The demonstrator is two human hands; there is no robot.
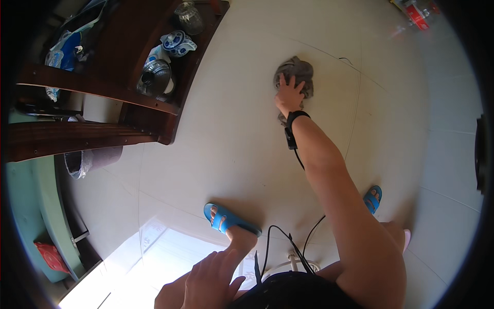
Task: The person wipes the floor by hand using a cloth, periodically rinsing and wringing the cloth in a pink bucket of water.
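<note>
My right hand [290,95] presses a crumpled grey-brown cloth [299,66] against the pale tiled floor [231,127], with my arm stretched far forward. Its fingers are spread over the top of the cloth, and the thumb is hard to make out. Around that wrist sits a black strap [298,116] with a small black device and a cable. Nothing is in my left hand [212,276], which rests on my bent left leg, the thumb apart from the fingers. Blue slippers are on my left foot [227,220] and right foot [372,199].
A dark wooden cabinet [152,112] at left holds a blue-and-white teapot [177,43], a lidded metal pot [156,77] and a glass jar [190,19]. Below it is a lined bin [94,160]. Black cables [287,233] loop near my feet. Red-labelled plastic bottles [417,16] stand far right.
</note>
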